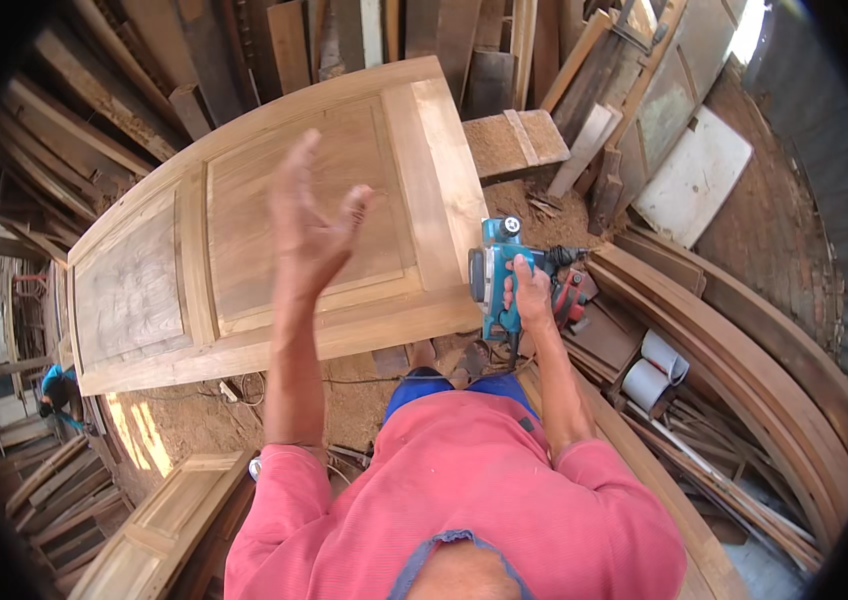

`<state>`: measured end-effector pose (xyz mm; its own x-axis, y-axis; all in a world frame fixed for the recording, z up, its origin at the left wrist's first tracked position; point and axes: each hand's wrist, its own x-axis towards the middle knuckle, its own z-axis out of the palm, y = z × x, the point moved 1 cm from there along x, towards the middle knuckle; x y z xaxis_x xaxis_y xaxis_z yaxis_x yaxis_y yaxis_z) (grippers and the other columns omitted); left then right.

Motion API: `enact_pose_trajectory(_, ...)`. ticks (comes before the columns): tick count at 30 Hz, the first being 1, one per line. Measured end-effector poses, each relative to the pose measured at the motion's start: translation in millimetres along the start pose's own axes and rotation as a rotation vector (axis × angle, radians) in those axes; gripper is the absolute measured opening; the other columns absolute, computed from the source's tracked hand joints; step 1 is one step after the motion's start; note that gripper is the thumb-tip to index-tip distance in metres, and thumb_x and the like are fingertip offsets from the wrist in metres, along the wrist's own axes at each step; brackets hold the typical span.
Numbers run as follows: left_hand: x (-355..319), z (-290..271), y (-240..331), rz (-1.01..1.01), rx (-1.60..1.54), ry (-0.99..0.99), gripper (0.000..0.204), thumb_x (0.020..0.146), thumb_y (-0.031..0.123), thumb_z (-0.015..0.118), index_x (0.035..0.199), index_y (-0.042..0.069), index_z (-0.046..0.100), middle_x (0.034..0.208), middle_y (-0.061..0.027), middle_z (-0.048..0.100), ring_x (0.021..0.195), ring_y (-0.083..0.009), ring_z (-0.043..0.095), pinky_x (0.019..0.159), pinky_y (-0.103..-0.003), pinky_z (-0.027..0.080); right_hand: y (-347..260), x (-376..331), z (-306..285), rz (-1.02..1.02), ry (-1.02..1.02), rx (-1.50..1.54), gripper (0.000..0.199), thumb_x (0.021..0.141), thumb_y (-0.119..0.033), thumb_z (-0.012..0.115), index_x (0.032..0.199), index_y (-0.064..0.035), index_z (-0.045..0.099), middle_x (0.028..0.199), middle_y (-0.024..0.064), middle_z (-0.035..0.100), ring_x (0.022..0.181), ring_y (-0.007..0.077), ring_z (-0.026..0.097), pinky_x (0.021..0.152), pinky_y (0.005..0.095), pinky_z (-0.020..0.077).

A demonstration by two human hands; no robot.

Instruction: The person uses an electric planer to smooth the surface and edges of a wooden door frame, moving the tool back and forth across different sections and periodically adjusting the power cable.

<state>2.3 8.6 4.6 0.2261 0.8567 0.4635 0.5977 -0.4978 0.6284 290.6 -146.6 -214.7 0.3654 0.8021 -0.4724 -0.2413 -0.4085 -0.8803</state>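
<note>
A pale wooden panelled door (429,215) lies flat in front of me, its frame stretching from the far left to the middle. Over its large inset panel my left hand (316,205) is raised, fingers stretched and thumb apart, holding nothing. My right hand (532,290) grips the handle of a teal electric planer (495,275) at the door's right end. The planer's front knob points away from me, and its underside is hidden. Whether the tool touches the door's edge I cannot tell.
Several planks lean along the far side. Long curved brown boards (734,355) are stacked at the right, near a rolled grey sheet (656,370). Another panelled door (159,520) lies at lower left. Sawdust and cords (244,390) cover the floor. A person in blue (62,392) is far left.
</note>
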Motion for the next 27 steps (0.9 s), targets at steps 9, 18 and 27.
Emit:
enact_pose_trajectory(9,-175.9,280.0,-72.8,-0.323,0.481,-1.018,0.125,0.079,0.066,0.076,0.167,0.010,0.007,0.170,-0.0317,0.003,0.157,-0.0508,-0.006,0.125,-0.064,-0.001,25.0,-86.5,-78.7,0.020,0.119,-0.077,0.060,0.099,-0.061,0.058,0.105,-0.0017,0.063,0.069,0.0019,0.055,0.054,0.0103,0.053,0.048,0.0269,0.0414)
enact_pose_trajectory(18,-137.3,322.3,-68.1,-0.300,0.488,-0.958,0.113,0.084,0.070,0.065,0.168,0.015,0.012,0.171,-0.0313,0.001,0.158,-0.0495,-0.006,0.124,-0.067,-0.003,32.8,-102.8,-92.7,0.025,0.061,-0.096,0.065,0.098,-0.063,0.058,0.111,0.0006,0.061,0.070,0.0009,0.056,0.059,0.0094,0.054,0.052,0.0266,0.0438)
enact_pose_trajectory(27,-173.6,273.0,-177.6,-0.358,0.629,-0.489,0.080,0.100,0.050,0.047,0.164,0.007,0.026,0.170,-0.0310,0.012,0.157,-0.0497,0.009,0.124,-0.066,0.002,39.3,-79.6,-65.9,-0.016,-0.145,-0.106,0.056,0.098,-0.058,0.060,0.094,-0.0018,0.060,0.070,0.0021,0.058,0.060,0.0100,0.055,0.055,0.0294,0.0460)
